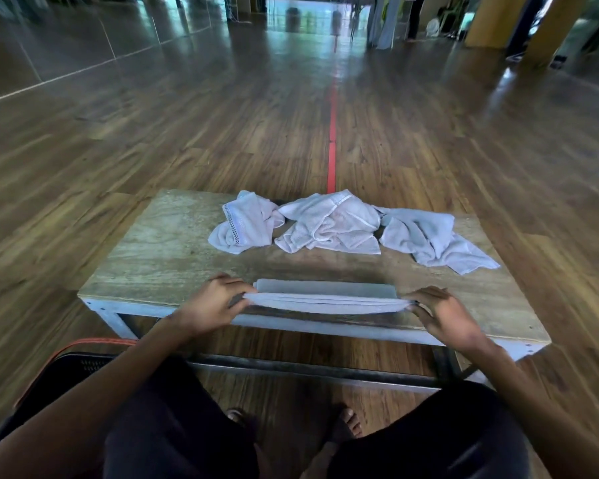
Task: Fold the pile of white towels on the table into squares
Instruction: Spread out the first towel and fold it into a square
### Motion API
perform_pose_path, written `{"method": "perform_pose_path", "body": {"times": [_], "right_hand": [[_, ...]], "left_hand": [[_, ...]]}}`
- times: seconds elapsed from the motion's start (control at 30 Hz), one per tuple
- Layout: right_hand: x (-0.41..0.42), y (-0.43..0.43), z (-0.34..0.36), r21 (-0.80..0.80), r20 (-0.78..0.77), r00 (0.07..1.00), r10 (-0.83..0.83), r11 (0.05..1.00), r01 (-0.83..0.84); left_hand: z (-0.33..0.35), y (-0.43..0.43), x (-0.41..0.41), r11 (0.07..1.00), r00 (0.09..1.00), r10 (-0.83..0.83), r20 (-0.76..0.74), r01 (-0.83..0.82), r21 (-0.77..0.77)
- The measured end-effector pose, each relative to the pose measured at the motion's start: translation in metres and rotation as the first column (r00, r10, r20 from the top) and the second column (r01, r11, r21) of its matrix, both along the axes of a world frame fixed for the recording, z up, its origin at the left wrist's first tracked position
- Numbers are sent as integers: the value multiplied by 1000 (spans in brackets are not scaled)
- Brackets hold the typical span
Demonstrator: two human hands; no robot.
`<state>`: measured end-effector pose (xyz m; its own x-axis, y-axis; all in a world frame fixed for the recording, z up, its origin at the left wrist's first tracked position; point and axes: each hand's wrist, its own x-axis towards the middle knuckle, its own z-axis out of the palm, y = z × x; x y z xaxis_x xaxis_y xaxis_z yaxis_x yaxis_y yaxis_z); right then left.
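Beyond the dark-trousered knees (173, 426), the left hand (211, 304) and right hand (443, 316) pinch opposite ends of the part-folded towel (325, 300), apparently to keep its layers aligned. Three crumpled towels (329, 223) lie beyond the fingertips on the table (146, 257).

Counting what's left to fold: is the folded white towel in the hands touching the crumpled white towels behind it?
Apart. The head view shows bare wooden tabletop between the folded white towel and the crumpled white towels.

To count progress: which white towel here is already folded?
The folded towel at the table's near edge, held by left hand and right hand; the crumpled towels lie behind.
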<state>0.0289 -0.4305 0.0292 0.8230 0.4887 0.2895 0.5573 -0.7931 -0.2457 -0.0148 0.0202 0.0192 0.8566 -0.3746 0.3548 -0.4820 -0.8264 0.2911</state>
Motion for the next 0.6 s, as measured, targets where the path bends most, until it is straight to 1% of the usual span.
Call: {"method": "perform_pose_path", "body": {"times": [0.07, 0.17, 0.33, 0.5, 0.6], "right_hand": [[5, 2, 28, 40, 29, 1000, -3, 999, 2], [13, 2, 69, 93, 64, 998, -22, 996, 16], [21, 3, 124, 119, 138, 990, -5, 993, -11], [22, 8, 149, 121, 90, 996, 8, 992, -19], [20, 11, 153, 156, 18, 1000, 14, 988, -17]], "left_hand": [[24, 3, 8, 998, 999, -13, -35, 11, -55], [69, 5, 19, 994, 986, -35, -164, 17, -112], [130, 13, 28, 984, 980, -30, -198, -6, -179], [152, 19, 26, 977, 985, -29, -172, -8, -211], [150, 17, 23, 966, 981, -29, -190, -21, -257]]}}
